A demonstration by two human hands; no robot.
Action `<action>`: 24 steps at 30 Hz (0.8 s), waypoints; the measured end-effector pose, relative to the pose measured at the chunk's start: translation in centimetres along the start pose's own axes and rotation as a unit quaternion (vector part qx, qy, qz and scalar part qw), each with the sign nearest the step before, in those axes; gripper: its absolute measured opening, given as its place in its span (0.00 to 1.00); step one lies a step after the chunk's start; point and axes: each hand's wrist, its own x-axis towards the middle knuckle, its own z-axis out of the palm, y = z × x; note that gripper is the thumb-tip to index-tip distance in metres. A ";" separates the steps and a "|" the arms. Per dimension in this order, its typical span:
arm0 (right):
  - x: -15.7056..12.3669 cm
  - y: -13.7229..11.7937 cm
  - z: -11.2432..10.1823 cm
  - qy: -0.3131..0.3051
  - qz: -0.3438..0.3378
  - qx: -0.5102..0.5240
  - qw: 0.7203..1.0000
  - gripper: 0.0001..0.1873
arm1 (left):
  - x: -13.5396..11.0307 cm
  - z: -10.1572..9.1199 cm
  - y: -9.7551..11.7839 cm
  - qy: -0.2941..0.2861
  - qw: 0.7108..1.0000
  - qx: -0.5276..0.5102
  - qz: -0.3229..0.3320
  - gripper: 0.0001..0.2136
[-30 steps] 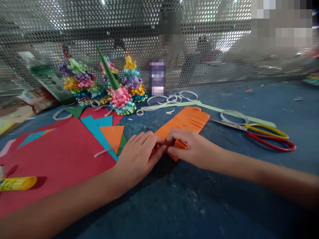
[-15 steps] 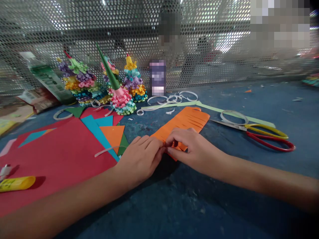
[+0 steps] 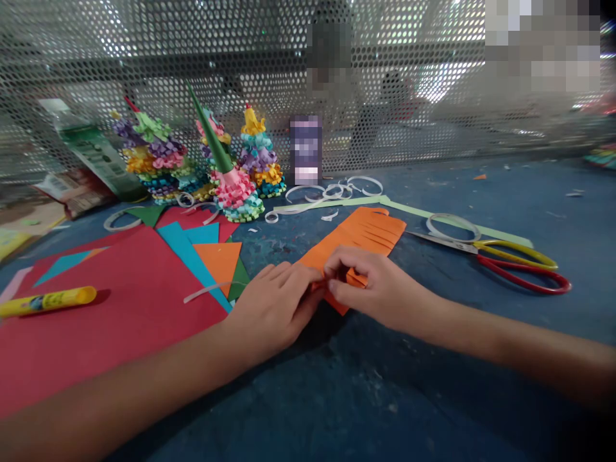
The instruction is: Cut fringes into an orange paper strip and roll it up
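Observation:
An orange paper sheet (image 3: 366, 232) cut into fringe strips lies on the blue table (image 3: 366, 398). My left hand (image 3: 274, 308) presses its near corner with fingers together. My right hand (image 3: 370, 285) pinches and curls the near edge of the same orange sheet. Both hands touch each other at the paper's near end.
Scissors with yellow and red handles (image 3: 510, 260) lie to the right. A red sheet (image 3: 110, 308) with teal and orange triangles and a yellow glue stick (image 3: 48, 300) lies left. Colourful paper trees (image 3: 231, 186) and white paper curls (image 3: 332, 191) stand before a perforated metal screen (image 3: 433, 83).
The yellow glue stick has shifted up and to the right on the red sheet. My right hand's fingers have curled the orange edge a little further; my left hand has barely moved.

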 end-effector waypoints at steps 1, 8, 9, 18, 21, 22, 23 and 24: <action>0.1 0.1 0.0 -0.010 0.024 0.017 1.000 0.02 | -0.1 0.0 0.0 0.004 1.000 0.022 0.012 0.08; 0.2 0.6 -0.3 -0.038 0.008 0.003 0.999 0.03 | 0.1 -0.1 -0.2 0.013 1.000 0.007 0.021 0.07; 0.2 0.6 -0.3 -0.022 -0.042 -0.037 0.998 0.03 | 0.2 -0.2 -0.2 0.013 1.000 -0.012 0.009 0.06; 0.2 0.5 -0.7 -0.013 -0.111 -0.117 0.987 0.04 | 0.0 -0.1 -0.1 0.000 1.000 -0.011 0.000 0.03; 0.7 0.7 -1.0 -0.081 -0.005 -0.002 0.997 0.04 | -0.3 0.1 -0.1 0.003 0.999 0.038 0.027 0.05; 0.8 0.8 -1.0 -0.100 0.016 0.017 0.995 0.04 | -0.3 0.1 -0.1 0.001 0.998 0.049 0.036 0.06; 0.9 0.8 -1.1 -0.110 0.026 0.026 0.993 0.04 | -0.3 0.1 -0.1 -0.003 0.998 0.055 0.043 0.06; 0.9 0.9 -1.1 -0.112 0.029 0.027 0.993 0.04 | -0.3 0.1 -0.2 -0.007 0.997 0.056 0.044 0.06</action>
